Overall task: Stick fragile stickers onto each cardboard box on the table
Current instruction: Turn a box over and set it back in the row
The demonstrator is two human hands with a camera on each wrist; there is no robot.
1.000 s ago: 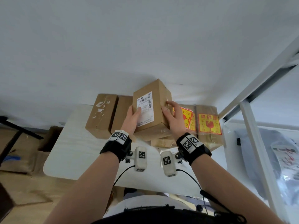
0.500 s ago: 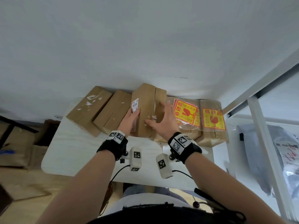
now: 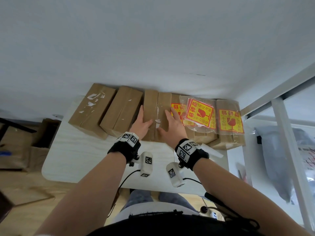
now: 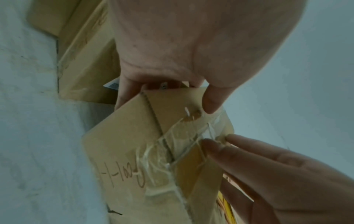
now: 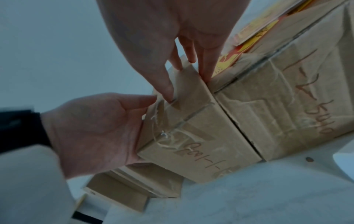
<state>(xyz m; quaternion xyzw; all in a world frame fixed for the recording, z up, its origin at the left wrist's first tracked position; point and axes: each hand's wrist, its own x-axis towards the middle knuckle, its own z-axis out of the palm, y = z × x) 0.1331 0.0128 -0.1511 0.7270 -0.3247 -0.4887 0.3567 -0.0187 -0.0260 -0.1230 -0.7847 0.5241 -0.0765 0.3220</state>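
Several brown cardboard boxes lie in a row at the far edge of the white table (image 3: 81,155). Both hands are on the middle box (image 3: 153,103), whose taped top carries no sticker. My left hand (image 3: 141,123) grips its left edge, fingers down the side and thumb on top (image 4: 210,103). My right hand (image 3: 172,125) lies on its top right with straight fingers (image 5: 206,68). A clear bag of red-and-yellow fragile stickers (image 3: 199,113) lies on the stickered box (image 3: 175,109) just right of it. The rightmost box (image 3: 229,121) also bears a sticker.
Two plain boxes (image 3: 92,109) (image 3: 121,111) lie left of the held one, tight against it. A white wall runs behind the row. A white frame post (image 3: 288,133) stands to the right of the table. Bare tabletop lies in front of the boxes.
The middle box was held up with its shipping label facing me; it has been turned and lowered into the row. Both hands stayed on it, the right one flattening on top.
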